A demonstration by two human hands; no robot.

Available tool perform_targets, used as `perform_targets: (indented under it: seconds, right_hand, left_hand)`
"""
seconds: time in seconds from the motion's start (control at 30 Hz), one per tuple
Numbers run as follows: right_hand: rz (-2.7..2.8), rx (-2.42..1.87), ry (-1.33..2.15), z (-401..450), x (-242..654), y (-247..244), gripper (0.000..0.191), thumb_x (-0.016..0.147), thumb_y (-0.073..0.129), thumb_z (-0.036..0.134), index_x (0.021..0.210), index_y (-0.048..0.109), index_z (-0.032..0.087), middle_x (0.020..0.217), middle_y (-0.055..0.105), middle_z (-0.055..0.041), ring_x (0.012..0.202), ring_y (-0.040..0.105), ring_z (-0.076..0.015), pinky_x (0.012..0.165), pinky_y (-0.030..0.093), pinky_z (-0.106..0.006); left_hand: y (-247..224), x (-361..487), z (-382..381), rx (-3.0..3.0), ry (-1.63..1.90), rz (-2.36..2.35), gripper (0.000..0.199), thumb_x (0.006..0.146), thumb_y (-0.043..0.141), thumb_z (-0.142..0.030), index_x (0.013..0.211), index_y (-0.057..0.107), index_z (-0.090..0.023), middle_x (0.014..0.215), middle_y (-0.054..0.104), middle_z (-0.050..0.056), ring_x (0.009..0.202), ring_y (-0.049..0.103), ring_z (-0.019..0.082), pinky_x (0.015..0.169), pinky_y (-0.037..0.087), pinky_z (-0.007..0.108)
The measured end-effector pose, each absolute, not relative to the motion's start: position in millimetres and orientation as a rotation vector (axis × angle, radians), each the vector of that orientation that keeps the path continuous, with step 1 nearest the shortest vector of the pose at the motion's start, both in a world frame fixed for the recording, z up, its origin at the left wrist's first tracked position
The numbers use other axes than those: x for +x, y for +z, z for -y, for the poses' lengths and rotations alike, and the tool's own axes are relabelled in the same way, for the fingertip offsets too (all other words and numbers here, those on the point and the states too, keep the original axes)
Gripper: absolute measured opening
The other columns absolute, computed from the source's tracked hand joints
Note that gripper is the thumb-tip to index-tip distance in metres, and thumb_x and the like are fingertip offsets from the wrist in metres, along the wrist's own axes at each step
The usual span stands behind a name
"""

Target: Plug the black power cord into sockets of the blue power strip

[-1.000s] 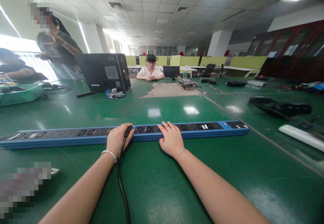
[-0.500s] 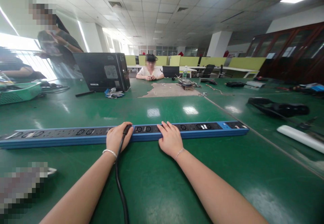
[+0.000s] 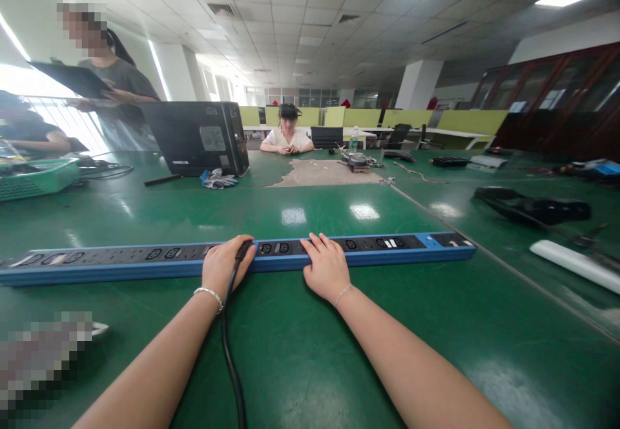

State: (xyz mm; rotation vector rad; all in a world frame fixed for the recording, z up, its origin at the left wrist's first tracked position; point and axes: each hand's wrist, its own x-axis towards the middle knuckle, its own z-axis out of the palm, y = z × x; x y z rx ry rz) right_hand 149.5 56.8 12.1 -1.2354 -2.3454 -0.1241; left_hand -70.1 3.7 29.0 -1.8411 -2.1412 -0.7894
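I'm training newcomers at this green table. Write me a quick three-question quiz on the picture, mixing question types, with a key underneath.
1. Which hand holds the plug of the black cable?
2. True or false: the right hand rests on the blue power strip.
3. Fill in the blank: the gloves lie right beside the large black ______.

Key:
1. The left hand.
2. True.
3. Computer case.

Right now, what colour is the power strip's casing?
The casing is blue, best seen in the head view.
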Motion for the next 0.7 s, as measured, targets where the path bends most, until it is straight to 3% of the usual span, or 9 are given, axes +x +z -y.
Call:
perform_targets:
  seconds: [0.4,0.6,0.7]
  right_hand:
    - [2.363,-1.239,-0.113,-57,151,13,0.055,0.073,0.048,0.021,0.128,0.048,0.021,0.137,0.044,-0.0063,0.127,0.031,-0.0231,0.103,0.022,-0.038]
    - [2.361,-1.239,-0.116,-57,150,13,0.055,0.073,0.047,0.020,0.128,0.048,0.021,0.136,0.044,-0.0060,0.127,0.031,-0.0230,0.103,0.022,-0.038]
    - [2.363,-1.242,-0.117,-57,151,13,0.055,0.073,0.047,0.020,0.128,0.048,0.021,0.137,0.044,-0.0058,0.127,0.031,-0.0229,0.103,0.022,-0.038]
  left_hand:
    - [21,-74,-5,-1.854,-0.861,2.093,0.033,0.084,0.040,-0.046,0.106,0.052,-0.025,0.090,0.069,0.003,0.085,0.064,0.019,0.088,0.041,0.035]
    - [18,-81,-5,-1.670,-1.231,2.222,0.035,0.083,0.039,-0.047,0.111,0.047,-0.027,0.095,0.067,0.003,0.082,0.063,0.020,0.073,0.047,0.032]
    - [21,-82,-5,-1.610,-1.411,2.188,0.036,0.082,0.044,-0.047,0.111,0.044,-0.026,0.102,0.065,0.004,0.088,0.062,0.019,0.074,0.047,0.032]
